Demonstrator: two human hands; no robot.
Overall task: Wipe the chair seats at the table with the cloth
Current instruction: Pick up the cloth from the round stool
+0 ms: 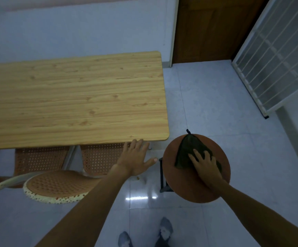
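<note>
A round brown stool seat (194, 186) stands on dark legs just right of the wooden table (73, 97). A dark green cloth (189, 148) lies spread on the seat, its loop tag hanging over the far rim. My right hand (206, 164) presses flat on the cloth's near part, fingers spread. My left hand (135, 157) hovers open, fingers apart, below the table's front edge and holds nothing. Two perforated orange chair seats (101, 157) (39, 159) are tucked under the table. A third perforated chair seat (59, 184) sits pulled out at the left.
A white wall runs behind the table. A brown wooden door (207, 29) is at the back right, and a white barred gate (273, 56) leans along the right side. The floor (224, 104) is glossy pale tile. My shoes (165, 227) show at the bottom.
</note>
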